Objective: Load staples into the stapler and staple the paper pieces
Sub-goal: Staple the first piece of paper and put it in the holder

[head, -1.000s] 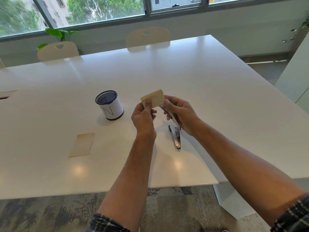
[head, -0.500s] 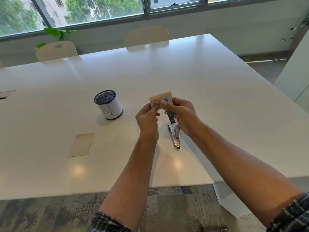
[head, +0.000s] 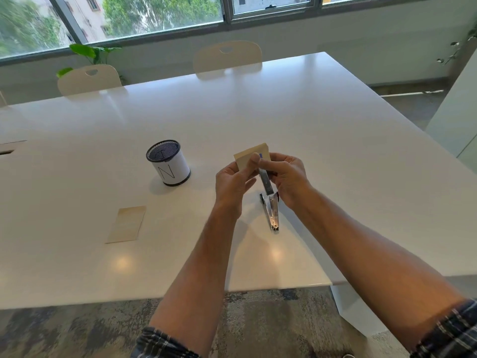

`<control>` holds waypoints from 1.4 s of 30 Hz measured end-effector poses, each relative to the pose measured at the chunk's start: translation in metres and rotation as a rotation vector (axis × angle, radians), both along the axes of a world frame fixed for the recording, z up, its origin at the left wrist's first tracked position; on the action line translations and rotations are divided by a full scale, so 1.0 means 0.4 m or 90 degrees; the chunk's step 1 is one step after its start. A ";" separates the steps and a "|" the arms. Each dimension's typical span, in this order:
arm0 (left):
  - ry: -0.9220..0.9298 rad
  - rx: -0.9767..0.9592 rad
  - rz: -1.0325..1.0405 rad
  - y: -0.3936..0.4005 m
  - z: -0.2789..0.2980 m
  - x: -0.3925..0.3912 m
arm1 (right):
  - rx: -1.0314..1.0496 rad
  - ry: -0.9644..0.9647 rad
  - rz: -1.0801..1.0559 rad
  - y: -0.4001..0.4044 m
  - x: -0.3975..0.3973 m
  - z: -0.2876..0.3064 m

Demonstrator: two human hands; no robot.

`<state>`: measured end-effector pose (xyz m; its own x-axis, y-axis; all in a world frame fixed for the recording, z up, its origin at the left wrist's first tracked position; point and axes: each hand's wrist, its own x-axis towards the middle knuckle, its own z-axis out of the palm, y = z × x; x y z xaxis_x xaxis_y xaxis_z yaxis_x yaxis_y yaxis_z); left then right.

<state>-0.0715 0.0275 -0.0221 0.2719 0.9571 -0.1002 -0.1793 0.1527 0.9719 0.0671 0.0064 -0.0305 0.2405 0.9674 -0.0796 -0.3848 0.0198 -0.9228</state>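
Observation:
My left hand (head: 232,183) pinches a small tan paper piece (head: 247,157) by its lower edge and holds it upright above the table. My right hand (head: 290,177) grips the raised upper arm of the metal stapler (head: 265,182). The stapler is swung wide open, and its lower half (head: 271,215) lies flat on the white table (head: 335,164). The blue tip of the raised arm touches the paper's right side, just behind my left thumb. A second tan paper piece (head: 126,224) lies flat on the table to the left.
A black mesh pen cup (head: 167,162) with a white label marked N stands left of my hands. Two pale chairs (head: 227,56) are at the far side. The table's near edge runs just under my forearms, and its corner is at the right.
My left hand has carried the paper a little to the right, against the blue tip of the stapler's raised arm. The stapler's lower half has stayed on the table.

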 end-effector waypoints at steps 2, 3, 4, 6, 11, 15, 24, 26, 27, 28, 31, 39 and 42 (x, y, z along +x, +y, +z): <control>-0.034 -0.025 -0.022 0.006 0.002 -0.004 | 0.004 -0.012 -0.003 0.000 0.003 0.000; -0.060 -0.042 -0.029 0.009 0.004 -0.004 | 0.006 -0.016 -0.003 0.000 0.003 0.001; -0.088 -0.059 -0.036 0.011 0.005 -0.003 | 0.008 -0.016 -0.004 0.000 0.003 0.002; -0.135 -0.084 -0.041 0.013 0.011 0.002 | 0.012 -0.002 -0.008 -0.003 -0.001 0.005; -0.170 -0.092 -0.021 0.019 0.018 0.006 | 0.025 0.012 -0.002 -0.003 -0.012 0.017; -0.158 -0.107 0.049 0.013 0.003 0.019 | 0.006 0.004 -0.037 0.003 -0.019 0.014; -0.120 -0.056 0.070 0.031 0.006 -0.002 | 0.016 -0.002 0.072 0.006 0.006 0.034; -0.133 -0.061 0.100 0.036 0.008 -0.005 | 0.013 0.036 0.061 0.009 0.018 0.038; -0.144 -0.066 0.105 0.037 0.008 -0.007 | 0.014 0.059 0.057 0.009 0.025 0.036; -0.158 -0.072 0.100 0.036 0.008 -0.009 | 0.014 0.080 0.058 0.009 0.031 0.033; -0.202 -0.102 0.015 0.029 0.006 -0.021 | -0.001 0.074 0.062 0.009 0.042 0.020; -0.196 -0.194 -0.159 -0.004 -0.013 0.005 | -0.001 -0.119 0.168 0.013 0.041 0.001; -0.223 -0.207 -0.206 -0.002 -0.014 0.005 | -0.003 -0.146 0.181 0.013 0.047 0.004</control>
<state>-0.0694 0.0265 -0.0279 0.6159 0.7544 -0.2271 -0.3758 0.5346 0.7570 0.0859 0.0117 -0.0287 -0.0257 0.9979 -0.0588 -0.1581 -0.0622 -0.9855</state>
